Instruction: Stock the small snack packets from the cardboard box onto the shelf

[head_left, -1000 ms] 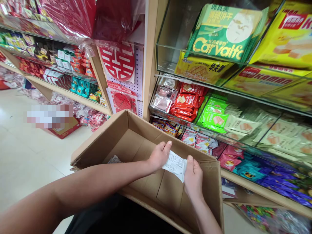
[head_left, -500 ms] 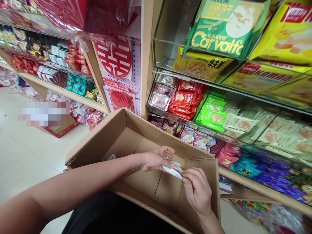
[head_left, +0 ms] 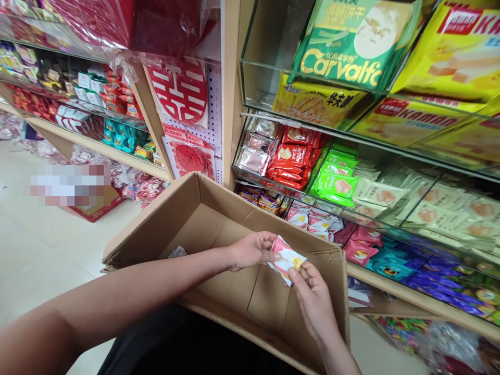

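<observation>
A small pink and white snack packet (head_left: pixel 286 260) with a yellow picture is held over a large open cardboard box (head_left: pixel 230 208). My left hand (head_left: pixel 255 251) grips the packet's left end between thumb and fingers. On its right end, my right hand (head_left: pixel 310 286) is closed, the thumb on top and the fingers beneath. Inside the box, a whitish crumpled wrapper (head_left: pixel 178 252) lies near the left side, partly behind my left forearm. Similar pink and white packets (head_left: pixel 314 220) fill a shelf compartment just beyond the box.
Glass-fronted shelves (head_left: pixel 297 195) stand close behind the box, with red packets (head_left: pixel 292 159), green packets (head_left: pixel 338 179) and large yellow packs (head_left: pixel 449 57). A red carton (head_left: pixel 99 205) sits on the floor at left. Bagged goods (head_left: pixel 146 188) lie along the left shelf's foot.
The packet has turned from nearly edge-on so its printed face now shows. My right hand has opened its wrist outward, with the thumb now on top of the packet.
</observation>
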Demonstrator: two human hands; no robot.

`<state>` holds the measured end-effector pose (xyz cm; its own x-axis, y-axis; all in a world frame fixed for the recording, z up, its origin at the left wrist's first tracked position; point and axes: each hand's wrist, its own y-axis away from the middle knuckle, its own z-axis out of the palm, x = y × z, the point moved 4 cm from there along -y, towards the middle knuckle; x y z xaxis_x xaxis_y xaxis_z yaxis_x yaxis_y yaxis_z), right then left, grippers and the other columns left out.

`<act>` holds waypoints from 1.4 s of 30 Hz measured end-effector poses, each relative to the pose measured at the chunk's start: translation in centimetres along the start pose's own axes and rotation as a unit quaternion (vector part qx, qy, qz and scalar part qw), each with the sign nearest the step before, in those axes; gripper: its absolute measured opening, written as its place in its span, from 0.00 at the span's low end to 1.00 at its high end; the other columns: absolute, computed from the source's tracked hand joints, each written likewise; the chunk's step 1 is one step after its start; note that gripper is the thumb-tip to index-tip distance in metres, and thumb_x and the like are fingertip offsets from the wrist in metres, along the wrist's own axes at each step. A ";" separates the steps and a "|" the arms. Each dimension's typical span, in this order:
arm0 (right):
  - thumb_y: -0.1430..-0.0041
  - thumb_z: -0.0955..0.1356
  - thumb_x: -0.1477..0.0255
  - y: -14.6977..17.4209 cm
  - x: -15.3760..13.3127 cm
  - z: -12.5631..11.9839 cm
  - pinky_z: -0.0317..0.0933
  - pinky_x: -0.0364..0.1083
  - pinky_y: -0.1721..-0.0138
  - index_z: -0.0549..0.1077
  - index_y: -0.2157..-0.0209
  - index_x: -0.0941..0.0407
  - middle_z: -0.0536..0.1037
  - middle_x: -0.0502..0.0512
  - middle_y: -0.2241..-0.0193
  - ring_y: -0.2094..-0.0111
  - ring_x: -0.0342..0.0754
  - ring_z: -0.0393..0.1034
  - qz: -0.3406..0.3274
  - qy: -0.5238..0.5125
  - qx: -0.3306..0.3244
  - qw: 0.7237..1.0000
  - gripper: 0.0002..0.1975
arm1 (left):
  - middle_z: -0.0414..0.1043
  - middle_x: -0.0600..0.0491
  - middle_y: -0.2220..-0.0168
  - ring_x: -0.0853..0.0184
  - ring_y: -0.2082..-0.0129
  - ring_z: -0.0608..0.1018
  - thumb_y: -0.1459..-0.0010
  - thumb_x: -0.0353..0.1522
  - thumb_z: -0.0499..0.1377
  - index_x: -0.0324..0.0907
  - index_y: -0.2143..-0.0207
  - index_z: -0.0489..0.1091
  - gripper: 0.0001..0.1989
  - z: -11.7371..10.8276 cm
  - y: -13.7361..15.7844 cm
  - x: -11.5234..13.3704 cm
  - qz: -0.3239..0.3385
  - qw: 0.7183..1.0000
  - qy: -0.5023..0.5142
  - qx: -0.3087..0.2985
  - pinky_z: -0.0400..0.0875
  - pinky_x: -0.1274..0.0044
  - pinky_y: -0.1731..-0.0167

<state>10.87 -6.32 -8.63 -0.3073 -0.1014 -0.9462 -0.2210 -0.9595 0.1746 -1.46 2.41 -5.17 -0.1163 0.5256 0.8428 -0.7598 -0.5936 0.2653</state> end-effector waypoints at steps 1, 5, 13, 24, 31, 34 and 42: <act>0.51 0.70 0.66 0.0 -0.2 0.1 0.60 0.42 0.66 0.67 0.59 0.57 0.73 0.55 0.61 0.65 0.44 0.66 0.003 -0.007 -0.004 1.000 0.18 | 0.72 0.51 0.68 0.71 0.69 0.74 0.62 0.33 0.68 0.36 0.65 0.68 0.21 0.0 0.1 0.1 -0.014 1.000 0.004 -0.010 0.67 0.76 0.63; 0.55 0.71 0.65 0.0 -0.5 0.2 0.59 0.42 0.69 0.70 0.61 0.57 0.73 0.56 0.63 0.67 0.44 0.66 0.021 -0.026 -0.010 0.999 0.18 | 0.74 0.49 0.66 0.70 0.67 0.75 0.58 0.37 0.66 0.36 0.64 0.71 0.18 0.2 0.1 0.1 -0.033 0.999 0.017 -0.024 0.67 0.76 0.62; 0.55 0.71 0.64 -1.1 0.5 -0.7 0.60 0.41 0.71 0.66 0.69 0.57 0.72 0.50 0.70 0.69 0.43 0.67 -0.009 -0.079 0.123 0.989 0.15 | 0.72 0.53 0.72 0.72 0.72 0.74 0.57 0.38 0.64 0.36 0.68 0.66 0.17 0.5 -0.6 -0.7 0.041 0.995 -0.042 0.081 0.68 0.78 0.68; 0.51 0.66 0.53 -1.5 -1.1 1.9 0.50 0.35 0.85 0.60 0.70 0.55 0.69 0.45 0.80 0.82 0.40 0.63 -0.012 0.015 0.214 0.977 0.20 | 0.57 0.61 0.86 0.76 0.89 0.61 0.42 0.41 0.45 0.41 0.75 0.58 0.15 -0.2 0.3 0.3 0.111 0.904 -0.353 0.212 0.52 0.84 0.90; 0.54 0.69 0.56 -1.3 -1.1 1.7 0.51 0.36 0.84 0.62 0.68 0.55 0.69 0.45 0.77 0.80 0.39 0.61 0.042 -0.007 0.073 0.996 0.19 | 0.57 0.60 0.85 0.75 0.87 0.61 0.42 0.37 0.45 0.42 0.75 0.61 0.13 0.1 0.8 0.9 0.148 0.871 -0.414 0.219 0.52 0.82 0.86; 0.56 0.72 0.62 -1.7 -1.7 -0.1 0.53 0.36 0.82 0.66 0.66 0.57 0.70 0.47 0.76 0.79 0.38 0.61 0.021 0.042 0.003 0.999 0.18 | 0.61 0.58 0.83 0.74 0.83 0.64 0.40 0.38 0.43 0.42 0.74 0.63 0.15 0.1 0.7 2.0 0.175 0.835 -0.493 0.174 0.55 0.82 0.82; 0.75 0.77 0.64 -6.6 -7.1 -13.3 0.56 0.35 0.81 0.66 0.76 0.59 0.70 0.48 0.79 0.78 0.38 0.63 -0.160 0.133 0.303 0.930 0.24 | 0.64 0.43 0.57 0.58 0.53 0.64 0.44 0.35 0.50 0.37 0.56 0.64 0.15 -2.6 0.1 6.7 0.269 0.549 -0.776 0.155 0.56 0.67 0.52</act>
<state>26.82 -2.73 -6.72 0.0853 0.0252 -0.9960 -0.7672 -0.6362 -0.0818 -3.93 7.46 -0.69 0.5975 -0.7860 0.1590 -0.7089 -0.6104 -0.3534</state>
